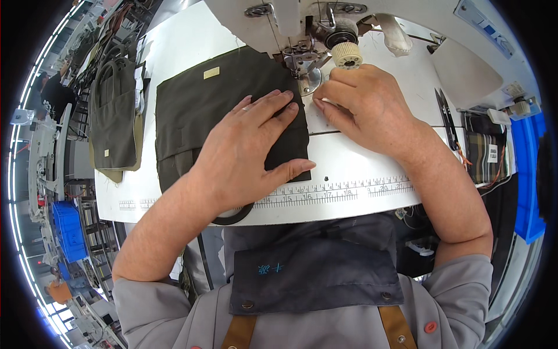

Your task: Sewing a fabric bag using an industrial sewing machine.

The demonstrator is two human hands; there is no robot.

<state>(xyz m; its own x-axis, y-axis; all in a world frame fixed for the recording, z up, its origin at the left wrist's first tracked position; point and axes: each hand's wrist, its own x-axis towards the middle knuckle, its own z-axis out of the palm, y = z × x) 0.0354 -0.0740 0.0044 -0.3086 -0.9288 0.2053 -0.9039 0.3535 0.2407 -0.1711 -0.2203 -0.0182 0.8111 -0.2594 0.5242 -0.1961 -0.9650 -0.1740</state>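
My left hand (244, 145) lies spread on a dark olive fabric panel (192, 110) with a small pale yellow label, fingertips near its right edge, thumb stretched out to the right. My right hand (363, 110) is curled just right of the presser foot and needle area (299, 67) of a white sewing machine (471, 23), beside the metal plate (311, 81); what its bent fingers hold, if anything, is hidden. A black loop (232, 218) shows below my left hand at the table's front edge.
A folded olive bag piece (113, 116) lies at left on the white table (349, 160), which has a printed ruler. Scissors (446, 119) and plaid cloth (482, 160) are at right, beside a blue bin (526, 180). Other workers (49, 93) sit among machines at far left.
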